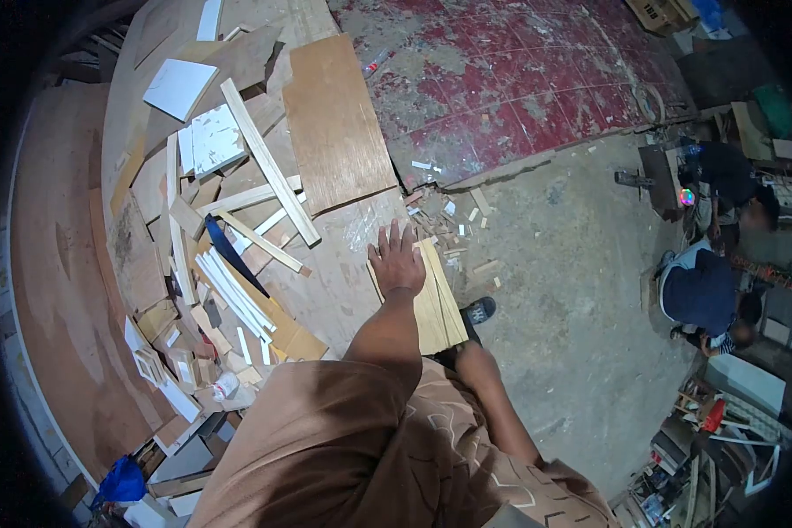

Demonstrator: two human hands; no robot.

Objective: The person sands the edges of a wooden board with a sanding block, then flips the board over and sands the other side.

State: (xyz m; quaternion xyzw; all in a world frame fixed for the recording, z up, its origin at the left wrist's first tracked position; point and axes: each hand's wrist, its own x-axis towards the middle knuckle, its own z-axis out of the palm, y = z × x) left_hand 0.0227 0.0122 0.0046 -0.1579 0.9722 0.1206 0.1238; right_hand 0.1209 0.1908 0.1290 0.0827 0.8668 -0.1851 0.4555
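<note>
My left hand (398,264) lies flat with spread fingers on a pale yellow wooden board (436,304), pressing near its far end. The board rests at the right edge of the wood-covered work surface, and thin dark lines run along its face. At the board's near end, low on the right, is my right hand (475,363), closed in a fist; I cannot tell what it holds. Something dark shows beside that fist, partly hidden by the board. Beyond my left hand lies a brown plywood sheet (339,123).
Wood strips (271,163), white strips (235,295) and a dark blue curved piece (231,255) litter the left side. A sandalled foot (479,311) stands on the concrete floor (554,290). Two people (700,286) crouch at the far right. Wood chips lie beyond the board.
</note>
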